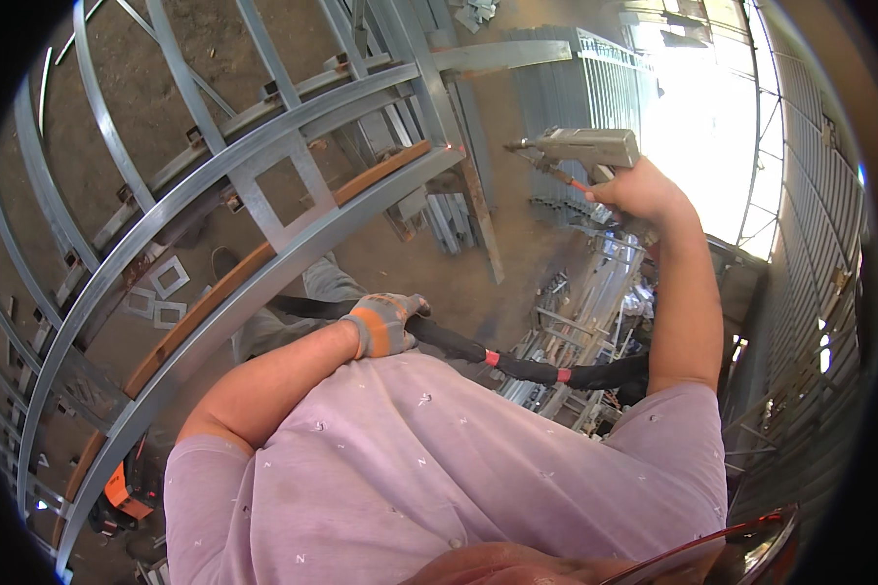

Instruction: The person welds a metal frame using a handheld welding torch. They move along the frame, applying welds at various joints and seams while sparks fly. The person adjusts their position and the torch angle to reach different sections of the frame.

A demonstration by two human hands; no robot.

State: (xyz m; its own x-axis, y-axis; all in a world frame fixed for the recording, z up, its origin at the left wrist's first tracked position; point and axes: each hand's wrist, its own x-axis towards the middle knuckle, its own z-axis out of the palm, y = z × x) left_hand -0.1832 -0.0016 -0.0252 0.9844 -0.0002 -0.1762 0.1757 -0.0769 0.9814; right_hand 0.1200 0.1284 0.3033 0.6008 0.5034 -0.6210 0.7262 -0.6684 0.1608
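My bare right hand (646, 192) is raised at the right, its fingers wrapped round the grip of a silver-grey welding gun (587, 146). The gun's narrow nozzle points left toward the corner of a galvanized steel frame (307, 241), apart from it. A thin red-tipped wire guide runs beneath the nozzle. In front of my body, my left hand (385, 325), in a grey and orange glove, is closed around a thick black sleeved cable (458, 346) with red bands. That cable passes rightward under my right arm. A small red light spot shows on the frame's corner.
The curved-looking frame with long bars (107, 107) fills the left. Square metal plates (169, 278) lie on the floor below it. Stacked steel tubes (610, 73) stand behind the gun, scrap metal (595, 302) lies at right, and an orange-black machine (127, 492) sits lower left.
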